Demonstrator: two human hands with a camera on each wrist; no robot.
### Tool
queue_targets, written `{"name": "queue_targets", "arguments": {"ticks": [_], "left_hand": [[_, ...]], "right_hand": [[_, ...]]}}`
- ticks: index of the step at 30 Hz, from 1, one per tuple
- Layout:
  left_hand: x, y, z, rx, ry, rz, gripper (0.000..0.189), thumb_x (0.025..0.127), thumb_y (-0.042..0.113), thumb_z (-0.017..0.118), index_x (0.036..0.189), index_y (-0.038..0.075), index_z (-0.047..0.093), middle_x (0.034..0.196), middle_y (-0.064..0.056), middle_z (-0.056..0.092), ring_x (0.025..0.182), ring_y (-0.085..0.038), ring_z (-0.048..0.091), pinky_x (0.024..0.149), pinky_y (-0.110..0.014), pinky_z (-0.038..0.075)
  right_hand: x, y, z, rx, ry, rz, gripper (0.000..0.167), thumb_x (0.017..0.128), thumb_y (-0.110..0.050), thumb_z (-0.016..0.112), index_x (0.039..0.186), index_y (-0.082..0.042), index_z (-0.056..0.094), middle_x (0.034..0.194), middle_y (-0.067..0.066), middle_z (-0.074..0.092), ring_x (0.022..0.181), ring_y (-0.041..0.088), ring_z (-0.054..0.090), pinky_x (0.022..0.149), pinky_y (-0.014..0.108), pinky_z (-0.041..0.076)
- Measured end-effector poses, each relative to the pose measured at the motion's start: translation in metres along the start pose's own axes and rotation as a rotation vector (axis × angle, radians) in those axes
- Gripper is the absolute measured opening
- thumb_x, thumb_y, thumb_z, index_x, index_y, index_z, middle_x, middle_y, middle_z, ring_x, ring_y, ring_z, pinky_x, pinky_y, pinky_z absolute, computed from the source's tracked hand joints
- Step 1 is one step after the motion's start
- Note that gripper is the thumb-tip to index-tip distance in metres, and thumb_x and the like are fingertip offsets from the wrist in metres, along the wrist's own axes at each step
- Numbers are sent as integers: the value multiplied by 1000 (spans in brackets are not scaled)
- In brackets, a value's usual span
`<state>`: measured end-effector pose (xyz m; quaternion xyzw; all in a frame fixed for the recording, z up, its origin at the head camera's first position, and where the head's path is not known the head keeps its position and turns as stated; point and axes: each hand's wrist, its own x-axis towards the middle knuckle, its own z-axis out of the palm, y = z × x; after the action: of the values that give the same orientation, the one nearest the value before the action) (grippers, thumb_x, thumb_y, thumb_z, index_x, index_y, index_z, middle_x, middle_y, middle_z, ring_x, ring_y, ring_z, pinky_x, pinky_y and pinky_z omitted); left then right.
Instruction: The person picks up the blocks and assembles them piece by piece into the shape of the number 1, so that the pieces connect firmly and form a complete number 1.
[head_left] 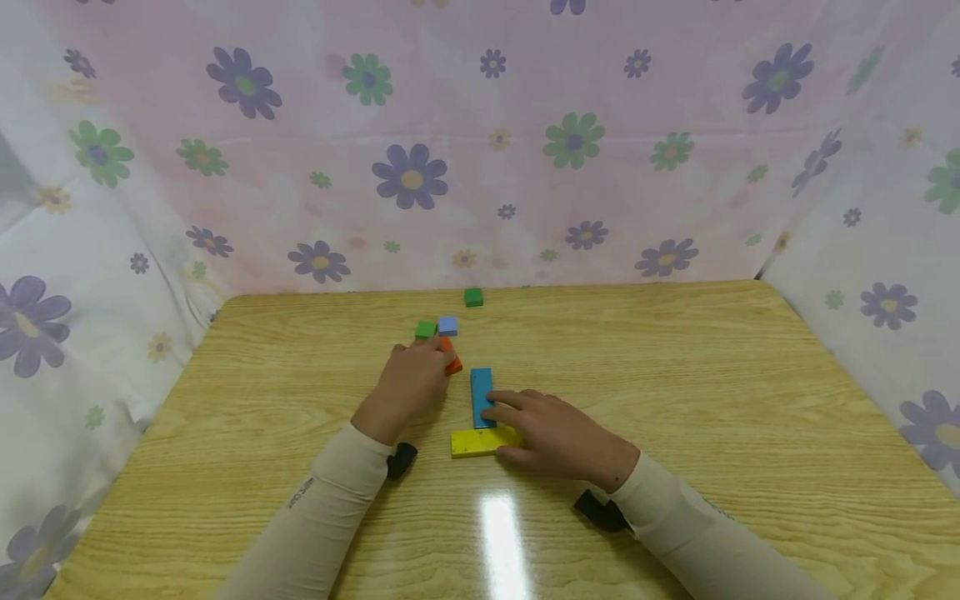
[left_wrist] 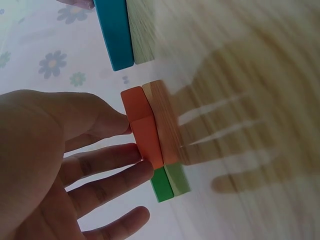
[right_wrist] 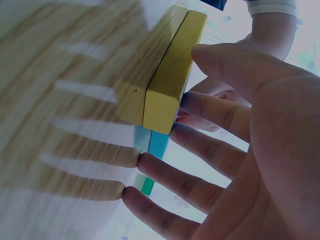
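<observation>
My left hand (head_left: 408, 382) pinches an orange block (head_left: 452, 360) between thumb and fingers. In the left wrist view, the same orange block (left_wrist: 142, 127) lies against the wooden surface, with a green block at its far end. My right hand (head_left: 562, 435) rests with extended fingers over a yellow block (head_left: 471, 444) and a blue block (head_left: 482, 390). The blue block's near end meets the yellow one, roughly in a T. In the right wrist view, the thumb touches the yellow block (right_wrist: 172, 75), and the outer fingertips touch the table.
A light green block (head_left: 425, 330) and a lavender block (head_left: 447, 326) lie side by side just beyond the orange one. Farther back, a darker green block (head_left: 473, 297) sits near the far edge of the wooden table (head_left: 675, 375). Flowered cloth (head_left: 465, 167) hangs behind.
</observation>
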<state>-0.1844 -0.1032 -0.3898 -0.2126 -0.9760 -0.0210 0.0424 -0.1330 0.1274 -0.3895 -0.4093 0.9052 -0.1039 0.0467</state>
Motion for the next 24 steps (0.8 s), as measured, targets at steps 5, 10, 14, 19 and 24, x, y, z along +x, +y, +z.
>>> {"name": "queue_targets", "arguments": {"ticks": [5,10,14,19,24], "left_hand": [[1,1,1,10,-2,9,23,94,21,70,115,11,73,116,-11,68,98,-30,69,84,-51,56],[0,3,1,23,-26,19,29,97,20,66,125,12,69,125,-13,65,104,-31,68,85,-51,56],[-1,5,2,-1,-33,28,32,99,19,63,131,12,64,129,-11,63,110,-32,65,85,-50,55],[-1,8,4,-17,-9,63,34,100,19,61,133,10,61,131,-10,62,104,-33,65,83,-48,57],[-1,10,4,-31,-19,72,40,100,19,60,139,10,56,137,-10,58,106,-34,65,84,-48,57]], "right_hand": [[0,-1,0,4,7,-4,46,97,-37,65,137,-15,60,150,8,51,130,30,56,104,48,49],[1,-1,1,-2,10,-10,47,97,-37,65,137,-15,60,150,7,51,130,30,57,103,48,50],[2,0,2,-11,5,-11,47,97,-39,65,138,-16,60,150,7,51,130,29,57,103,48,50],[2,1,2,-11,4,-7,48,96,-38,65,138,-15,60,150,8,51,129,30,57,102,49,50],[1,1,2,-13,4,-3,48,96,-39,65,138,-15,60,150,8,51,129,30,57,102,49,51]]}}
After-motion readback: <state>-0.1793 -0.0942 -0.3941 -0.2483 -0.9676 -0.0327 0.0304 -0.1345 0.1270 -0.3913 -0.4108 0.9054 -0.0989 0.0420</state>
